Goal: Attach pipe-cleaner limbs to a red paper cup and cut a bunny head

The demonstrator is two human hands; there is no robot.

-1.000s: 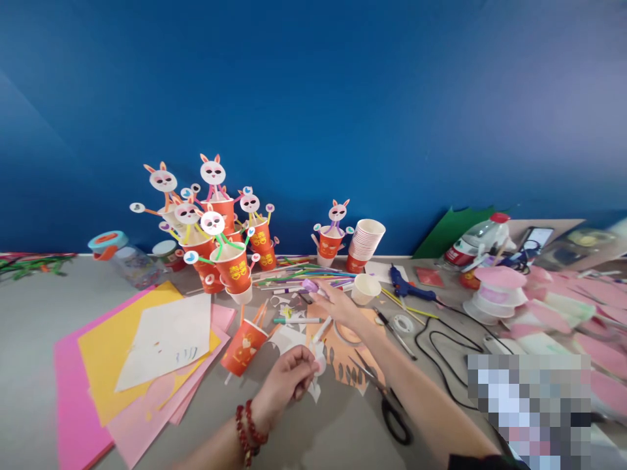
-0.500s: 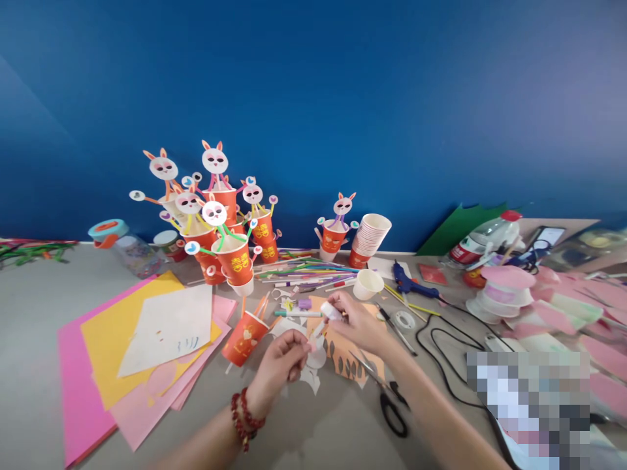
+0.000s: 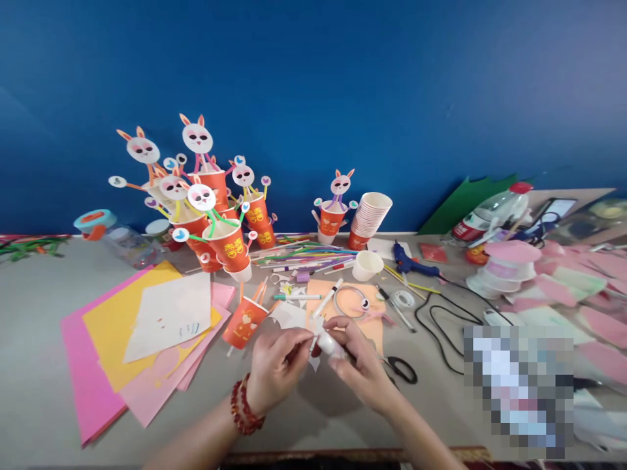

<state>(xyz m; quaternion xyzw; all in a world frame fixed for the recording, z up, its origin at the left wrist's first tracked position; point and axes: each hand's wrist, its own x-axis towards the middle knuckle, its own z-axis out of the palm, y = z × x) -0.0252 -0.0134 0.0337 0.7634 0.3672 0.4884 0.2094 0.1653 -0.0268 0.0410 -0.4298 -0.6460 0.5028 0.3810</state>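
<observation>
My left hand (image 3: pixel 281 362), with red bead bracelets at the wrist, has its thumb and fingertips pinched together. What sits between them is too small to make out. Close against those fingertips, my right hand (image 3: pixel 357 359) grips a small white cylinder (image 3: pixel 329 344). White paper cutouts (image 3: pixel 314 365) show partly beneath both hands. Behind them lie an orange paper sheet (image 3: pixel 313 294) and a white marker (image 3: pixel 328 297). Scissors (image 3: pixel 402 370) rest right of my right hand, their blades mostly hidden by it.
Rabbit-faced paper cups (image 3: pixel 230 251) stand stacked at back left. A tilted red cup (image 3: pixel 245 323) holds orange sticks. Coloured paper sheets (image 3: pixel 93 385) lie left. A glue gun (image 3: pixel 414 264), its black cable (image 3: pixel 431 352), a tape ring (image 3: pixel 404 299) and a cup stack (image 3: pixel 369 219) are to the right.
My right hand has come down towards my left with the white cylinder, and the two hands now meet. The view has shifted slightly.
</observation>
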